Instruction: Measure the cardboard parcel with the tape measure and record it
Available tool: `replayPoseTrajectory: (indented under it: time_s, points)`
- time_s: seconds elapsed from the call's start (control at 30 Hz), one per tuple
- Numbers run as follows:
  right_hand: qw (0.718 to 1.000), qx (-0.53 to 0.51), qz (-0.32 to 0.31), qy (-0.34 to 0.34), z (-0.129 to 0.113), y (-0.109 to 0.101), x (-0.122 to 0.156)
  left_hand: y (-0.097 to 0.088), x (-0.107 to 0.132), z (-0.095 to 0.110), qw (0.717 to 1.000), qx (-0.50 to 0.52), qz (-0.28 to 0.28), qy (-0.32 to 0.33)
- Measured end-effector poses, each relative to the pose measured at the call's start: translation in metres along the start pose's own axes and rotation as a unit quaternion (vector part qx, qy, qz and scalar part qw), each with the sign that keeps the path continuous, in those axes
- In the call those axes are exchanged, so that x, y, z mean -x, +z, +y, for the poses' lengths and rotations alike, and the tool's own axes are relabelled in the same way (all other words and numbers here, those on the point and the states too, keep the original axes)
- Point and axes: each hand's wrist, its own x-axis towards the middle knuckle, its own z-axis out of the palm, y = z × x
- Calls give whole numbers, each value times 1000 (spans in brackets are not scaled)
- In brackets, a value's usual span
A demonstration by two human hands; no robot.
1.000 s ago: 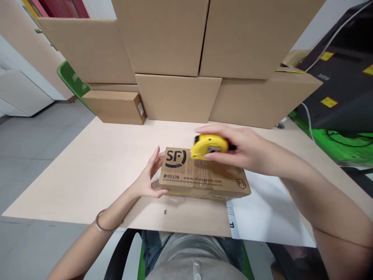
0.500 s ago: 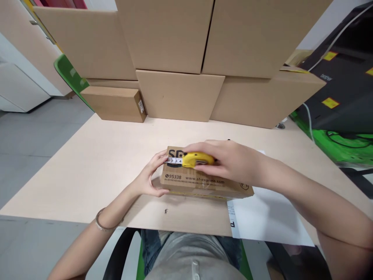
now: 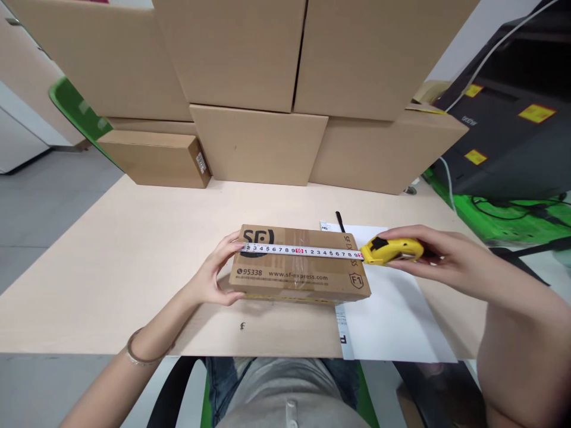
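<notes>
A small brown cardboard box (image 3: pixel 330 268) with SF lettering lies flat on the table in front of me. My left hand (image 3: pixel 214 276) grips its left end, thumb low at the front corner and fingers at the upper edge, against the tip of the tape. Just past the box's right end, my right hand (image 3: pixel 439 252) is closed around a yellow tape measure (image 3: pixel 388 251). Its white blade (image 3: pixel 274 249) runs straight across the top of the box from the left edge to the right edge, numbers facing up.
Under the box's right side lie white paper sheets (image 3: pixel 383 321), with a black pen (image 3: pixel 340 222) behind. Large cartons (image 3: pixel 259 145) wall off the table's back, and a smaller carton (image 3: pixel 151 160) stands at left. A dark machine (image 3: pixel 513 142) is at right.
My right hand has moved right with the tape measure, drawing the blade out along the box's full length. My left hand still holds the left end. The view has shifted slightly right.
</notes>
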Motion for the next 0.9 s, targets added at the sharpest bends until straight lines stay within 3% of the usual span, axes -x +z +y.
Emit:
replayPoseTrajectory:
  time_s: [0.23, 0.47, 0.6, 0.73, 0.9]
  points:
    - [999, -11, 13, 28, -1, 6, 2, -1, -1, 2, 1000, 4, 5, -6]
    - [1000, 27, 13, -10, -23, -16, -3, 2, -4, 3, 999, 34, 14, -9]
    - [996, 26, -10, -84, -59, -13, -42, 1, -5, 2, 999, 46, 19, -10]
    - [979, -18, -84, -185, -100, 23, -104, 3, -4, 6, 998, 51, 22, -25]
    - [958, -17, -88, -274, -135, 58, -148, 9, 5, 5, 989, 119, 38, -73]
